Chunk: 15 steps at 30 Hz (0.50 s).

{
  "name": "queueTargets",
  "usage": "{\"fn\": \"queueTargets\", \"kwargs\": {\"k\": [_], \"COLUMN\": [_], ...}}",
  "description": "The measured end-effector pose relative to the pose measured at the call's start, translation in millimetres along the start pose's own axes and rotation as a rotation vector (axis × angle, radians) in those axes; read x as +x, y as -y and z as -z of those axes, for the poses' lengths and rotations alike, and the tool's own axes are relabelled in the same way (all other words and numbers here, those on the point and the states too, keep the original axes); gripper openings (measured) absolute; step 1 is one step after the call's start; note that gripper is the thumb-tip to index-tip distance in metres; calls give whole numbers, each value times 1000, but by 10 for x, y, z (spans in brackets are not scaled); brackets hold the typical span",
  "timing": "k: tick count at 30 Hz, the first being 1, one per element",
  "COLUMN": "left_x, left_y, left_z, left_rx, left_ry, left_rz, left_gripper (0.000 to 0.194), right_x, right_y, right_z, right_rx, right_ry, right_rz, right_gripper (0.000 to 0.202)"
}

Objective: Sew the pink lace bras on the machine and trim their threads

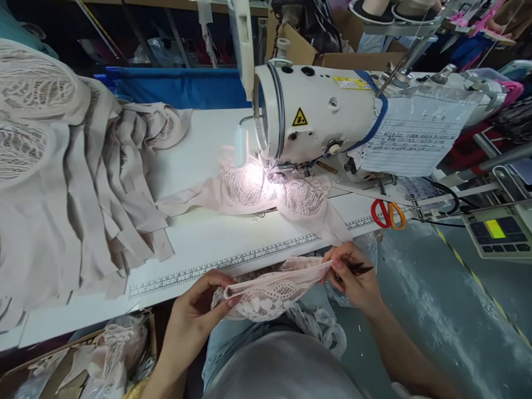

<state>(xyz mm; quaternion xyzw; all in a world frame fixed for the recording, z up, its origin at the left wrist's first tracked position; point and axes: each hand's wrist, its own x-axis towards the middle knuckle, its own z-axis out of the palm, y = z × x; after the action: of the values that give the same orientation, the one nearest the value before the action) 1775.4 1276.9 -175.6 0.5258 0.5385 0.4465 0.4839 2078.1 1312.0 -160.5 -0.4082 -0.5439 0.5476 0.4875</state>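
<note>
My left hand (pixel 203 310) pinches one end of a pale pink lace bra piece (pixel 270 296) above my lap. Its other end is between the fingers of my right hand (pixel 353 274), so the edge is drawn out between both hands. A dark pointed tool (pixel 361 269), perhaps thread snips, also sticks out of my right hand; most of it is hidden. Just beyond, a pale pink lace bra (pixel 303 200) lies under the needle area of the white sewing machine (pixel 316 119), lit by a bright lamp.
Several bra pieces (pixel 83 205) are heaped on the left of the white table (pixel 187 238). Red-and-orange-handled scissors (pixel 388 215) lie by the printed ruler (pixel 249 255). A box of lace pieces (pixel 112 354) stands below left. A control panel (pixel 499 230) is at right.
</note>
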Motion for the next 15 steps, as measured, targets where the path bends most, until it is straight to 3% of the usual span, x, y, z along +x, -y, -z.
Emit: {"fn": "queueTargets", "kwargs": {"k": [5,8,11,15], "left_x": [-6,1,2,-14], "left_y": [34,29,25,51], "left_z": [-74,-103,-110,-105], "left_rx": [-101,-95,-75,-94], "left_ry": [-93,-131,-162,-190], "left_rz": [-10,-30,-40,19], "left_gripper": [11,13,13,7], "right_x": [56,83,114,143], "right_y": [-37,-36,-51,-84], "right_z": [41,37,16,17], "right_rx": [-51,-251,-462,-488], "right_ry": [1,11,16,-15], "right_rz": [-89,-130,-81,-42], "right_gripper": [17,22,9,16]}}
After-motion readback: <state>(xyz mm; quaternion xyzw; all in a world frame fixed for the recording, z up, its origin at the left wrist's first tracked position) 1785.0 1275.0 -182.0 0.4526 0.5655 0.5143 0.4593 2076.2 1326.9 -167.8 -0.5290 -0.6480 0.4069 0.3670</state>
